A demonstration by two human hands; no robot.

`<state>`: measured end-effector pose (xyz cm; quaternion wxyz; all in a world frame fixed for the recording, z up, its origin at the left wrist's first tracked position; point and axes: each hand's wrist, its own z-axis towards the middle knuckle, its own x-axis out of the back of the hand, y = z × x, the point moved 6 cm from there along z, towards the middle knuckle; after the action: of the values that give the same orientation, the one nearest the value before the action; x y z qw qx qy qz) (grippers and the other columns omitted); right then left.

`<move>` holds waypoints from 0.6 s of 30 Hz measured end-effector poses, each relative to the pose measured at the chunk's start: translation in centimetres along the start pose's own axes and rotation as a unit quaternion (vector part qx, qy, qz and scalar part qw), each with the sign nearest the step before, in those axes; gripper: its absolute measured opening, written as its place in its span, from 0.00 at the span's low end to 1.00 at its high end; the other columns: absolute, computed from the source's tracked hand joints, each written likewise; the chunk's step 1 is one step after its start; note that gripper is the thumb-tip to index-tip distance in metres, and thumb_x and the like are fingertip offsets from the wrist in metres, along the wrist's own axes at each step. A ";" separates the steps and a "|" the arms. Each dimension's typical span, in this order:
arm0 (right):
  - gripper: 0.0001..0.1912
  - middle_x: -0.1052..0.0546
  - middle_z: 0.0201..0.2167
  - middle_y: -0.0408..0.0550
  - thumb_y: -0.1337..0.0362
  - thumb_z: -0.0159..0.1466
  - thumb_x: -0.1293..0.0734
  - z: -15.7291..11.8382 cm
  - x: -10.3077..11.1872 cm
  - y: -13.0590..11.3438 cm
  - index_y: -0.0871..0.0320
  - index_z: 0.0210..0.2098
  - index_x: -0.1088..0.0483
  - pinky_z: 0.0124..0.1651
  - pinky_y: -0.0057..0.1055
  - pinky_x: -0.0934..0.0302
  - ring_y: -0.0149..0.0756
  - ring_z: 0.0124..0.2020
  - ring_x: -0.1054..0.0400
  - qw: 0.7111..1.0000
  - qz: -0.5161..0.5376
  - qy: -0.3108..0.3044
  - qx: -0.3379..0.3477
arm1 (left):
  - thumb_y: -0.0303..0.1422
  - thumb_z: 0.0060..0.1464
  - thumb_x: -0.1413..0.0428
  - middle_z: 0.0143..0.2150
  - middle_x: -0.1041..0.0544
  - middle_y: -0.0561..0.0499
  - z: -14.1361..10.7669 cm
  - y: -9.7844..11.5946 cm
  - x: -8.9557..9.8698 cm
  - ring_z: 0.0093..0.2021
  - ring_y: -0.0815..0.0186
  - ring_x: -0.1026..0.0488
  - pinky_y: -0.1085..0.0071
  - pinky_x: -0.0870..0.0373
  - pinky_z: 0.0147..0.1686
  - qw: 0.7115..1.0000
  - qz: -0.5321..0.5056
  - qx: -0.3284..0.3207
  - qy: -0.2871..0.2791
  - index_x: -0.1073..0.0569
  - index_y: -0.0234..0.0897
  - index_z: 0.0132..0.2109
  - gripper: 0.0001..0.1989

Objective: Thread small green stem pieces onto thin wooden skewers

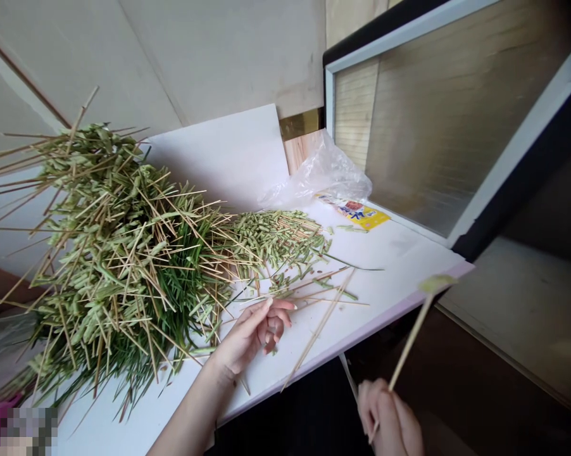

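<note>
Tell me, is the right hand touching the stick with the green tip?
Touching: the head view shows the right hand pinching the thin wooden stick between its fingers.

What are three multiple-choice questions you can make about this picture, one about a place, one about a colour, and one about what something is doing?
1. Where is the left hand?
A. Inside a clear plastic bag
B. On the white tabletop, beside a heap of thin tan sticks with green leafy tips
C. Under the table

2. What colour is the small flat packet mostly?
A. Yellow
B. Blue
C. Black

3. What is the right hand doing?
A. Lying flat on the tabletop
B. Pressing on the packet
C. Holding up a thin pale stick with a green tip

Answers:
1. B, because the hand rests on the white surface next to the heap.
2. A, because yellow covers most of it, with some red print.
3. C, because the stick rises from the fingers, past the table's edge.
</note>
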<state>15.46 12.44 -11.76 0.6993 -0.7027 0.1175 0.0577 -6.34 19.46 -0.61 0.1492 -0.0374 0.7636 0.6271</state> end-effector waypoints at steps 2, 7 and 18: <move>0.34 0.45 0.15 0.37 0.32 0.62 0.40 2.1 0.1 -0.9 0.52 0.16 0.44 0.23 0.32 0.53 0.29 0.17 0.49 0.995 -0.075 -0.031 -0.049 | 0.50 0.58 0.40 0.33 0.25 0.47 0.1 0.1 0.0 0.24 0.73 0.36 0.83 0.41 0.13 1.000 -0.002 -0.003 0.004 0.18 0.34 0.46 0.23; 0.36 0.48 0.17 0.35 0.24 0.56 0.44 3.1 -0.5 -0.5 0.51 0.18 0.47 0.22 0.30 0.56 0.28 0.18 0.53 0.987 -0.109 -0.062 -0.101 | 0.47 0.57 0.37 0.31 0.26 0.48 0.2 0.5 0.2 0.23 0.73 0.36 0.83 0.41 0.12 1.000 0.001 -0.006 0.022 0.18 0.32 0.42 0.20; 0.28 0.46 0.19 0.35 0.41 0.70 0.45 2.2 -1.3 1.5 0.53 0.23 0.42 0.22 0.32 0.60 0.28 0.19 0.52 0.980 -0.106 -0.167 -0.031 | 0.46 0.59 0.39 0.33 0.25 0.49 0.1 2.2 0.5 0.24 0.72 0.33 0.80 0.36 0.16 0.983 0.133 -0.092 0.082 0.22 0.33 0.40 0.18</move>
<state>14.02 14.75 -12.91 0.6893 -0.7128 -0.0783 0.1034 -7.36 20.06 1.29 -0.0027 0.0002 0.7102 0.7040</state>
